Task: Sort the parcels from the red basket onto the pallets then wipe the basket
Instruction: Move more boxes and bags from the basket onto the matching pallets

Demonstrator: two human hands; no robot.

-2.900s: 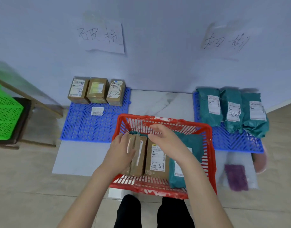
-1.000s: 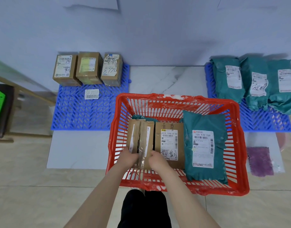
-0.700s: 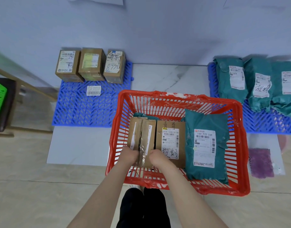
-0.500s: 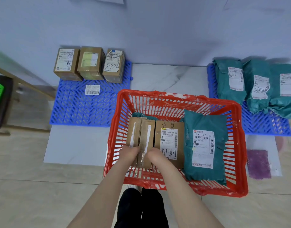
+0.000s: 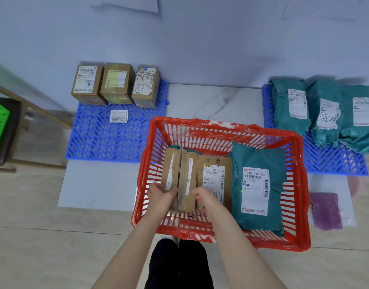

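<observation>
Brown box point(image 5: 180, 172): lift it flat, to the pallet point(image 5: 108, 140) at ten o'clock.
Left hand point(image 5: 161, 193): squeezes its near end.
Right hand point(image 5: 205, 198): squeezes it too.

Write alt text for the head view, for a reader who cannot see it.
The left hand and right hand hold the near end of a brown parcel in the red basket, beside a labelled box and a teal mailer. Beyond it, three boxes stand on the left blue pallet and three teal bags lie on the right blue pallet.
</observation>
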